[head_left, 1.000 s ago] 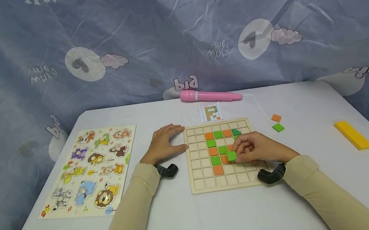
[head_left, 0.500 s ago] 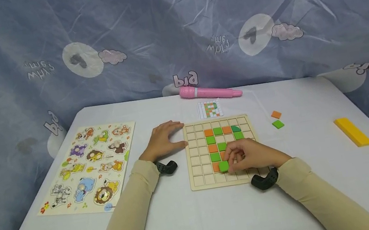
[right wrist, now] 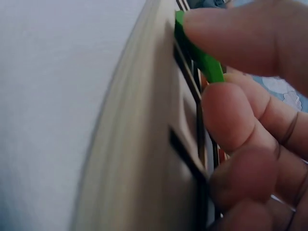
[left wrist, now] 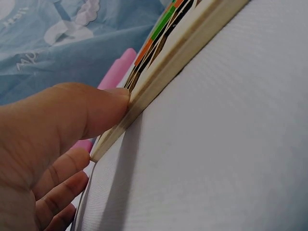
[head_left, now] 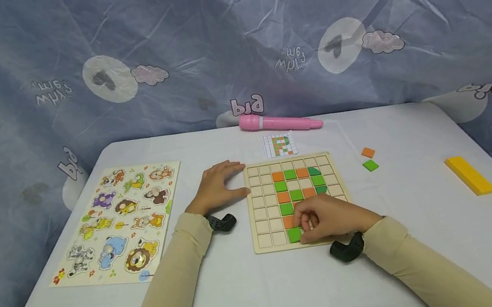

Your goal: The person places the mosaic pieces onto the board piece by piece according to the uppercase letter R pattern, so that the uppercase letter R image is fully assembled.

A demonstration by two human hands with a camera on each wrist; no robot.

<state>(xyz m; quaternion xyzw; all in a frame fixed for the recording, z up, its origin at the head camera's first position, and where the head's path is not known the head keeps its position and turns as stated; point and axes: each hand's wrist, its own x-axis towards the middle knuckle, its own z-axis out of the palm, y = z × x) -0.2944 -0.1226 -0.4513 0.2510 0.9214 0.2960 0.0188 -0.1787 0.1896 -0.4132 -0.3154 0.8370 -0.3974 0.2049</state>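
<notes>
A wooden grid board (head_left: 263, 227) lies flat, with orange and green square tiles and dark green rounded tiles in its cells. My right hand (head_left: 333, 213) pinches a green square tile (head_left: 294, 235) at the board's front row, below an orange tile (head_left: 288, 221). In the right wrist view that green tile (right wrist: 210, 66) sits tilted between thumb and forefinger at its cell. The right hand hides some cells. At the board's left edge rests my left hand (head_left: 215, 189), fingers extended; the left wrist view has its thumb (left wrist: 108, 108) against the board's side.
Behind the board lie a pattern card (head_left: 280, 145) and a pink microphone-shaped pen (head_left: 280, 123). A loose orange tile (head_left: 368, 153) and green tile (head_left: 370, 165) lie to the right, then a yellow block (head_left: 470, 176). An animal puzzle board (head_left: 116, 226) is at the left.
My right hand has carried the green tile toward me and to the left, from above the board's middle to the front row. My left hand stays at the board's edge.
</notes>
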